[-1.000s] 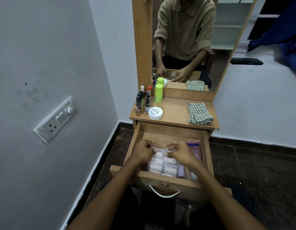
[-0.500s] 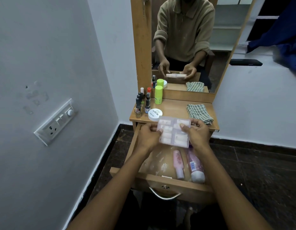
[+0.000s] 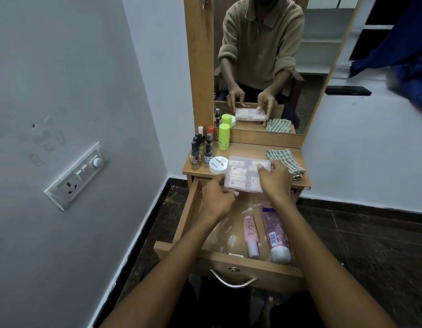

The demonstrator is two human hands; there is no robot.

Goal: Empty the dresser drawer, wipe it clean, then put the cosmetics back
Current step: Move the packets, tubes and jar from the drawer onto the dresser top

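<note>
Hands first, seen from our head camera: our left hand (image 3: 217, 197) and right hand (image 3: 274, 179) carry a clear compartment box (image 3: 246, 174) between them, fingers (image 3: 263, 167) curled over its near corners, pinching it. It sits over the counter (image 3: 248, 151) front edge, beyond our fingers, long side running left to right. Below our wrists, in the open drawer (image 3: 193, 209), a pink bottle (image 3: 251, 235) and tube (image 3: 276, 235) lie lengthwise, nearer our right hand. A striped cloth (image 3: 285, 162) waits just beyond the right fingers.

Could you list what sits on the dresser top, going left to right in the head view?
Nail polish bottles → white jar → clear plastic box, held by both hands → striped cloth.
</note>
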